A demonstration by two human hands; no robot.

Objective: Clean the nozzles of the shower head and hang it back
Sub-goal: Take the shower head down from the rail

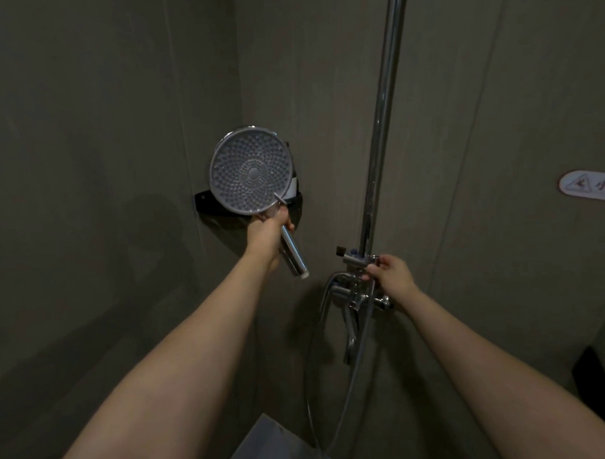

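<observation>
A round chrome shower head (251, 170) faces me, its nozzle plate showing rings of small dots. My left hand (267, 230) grips its chrome handle just below the plate, and the handle's lower end sticks out free with no hose on it. My right hand (391, 270) is closed on the end of the metal hose (354, 371) beside the holder bracket (353, 259) on the vertical chrome rail (383, 123). The hose hangs down from there in a loop.
A chrome mixer tap (356, 297) with a spout sits below the bracket. A black corner shelf (207, 202) is behind the shower head. A warning sticker (589, 186) is on the right wall. Grey walls meet in a corner.
</observation>
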